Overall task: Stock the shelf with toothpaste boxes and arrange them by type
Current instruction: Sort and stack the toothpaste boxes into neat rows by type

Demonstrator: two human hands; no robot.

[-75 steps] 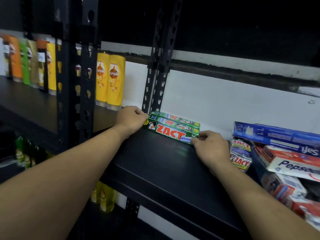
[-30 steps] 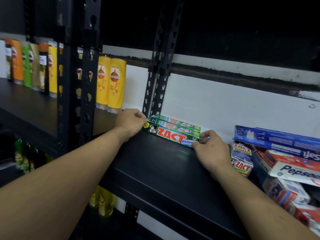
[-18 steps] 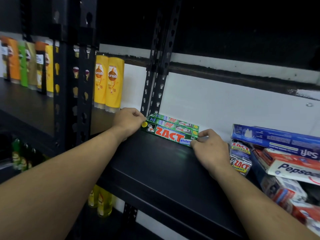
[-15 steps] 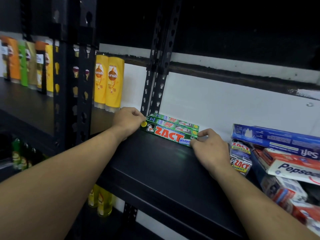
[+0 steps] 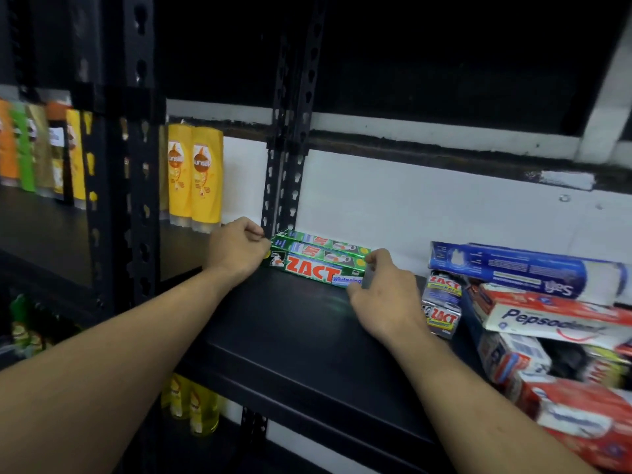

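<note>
Black shelf (image 5: 290, 336): my left hand (image 5: 236, 249), curled to a fist, butts the left end of the green ZACT boxes (image 5: 318, 261); my right hand (image 5: 383, 295) pinches the right end.

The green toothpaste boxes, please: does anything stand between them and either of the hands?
Nothing visible does. The left hand rests against the left end of the green toothpaste boxes, and the right hand pinches their right end.
</note>
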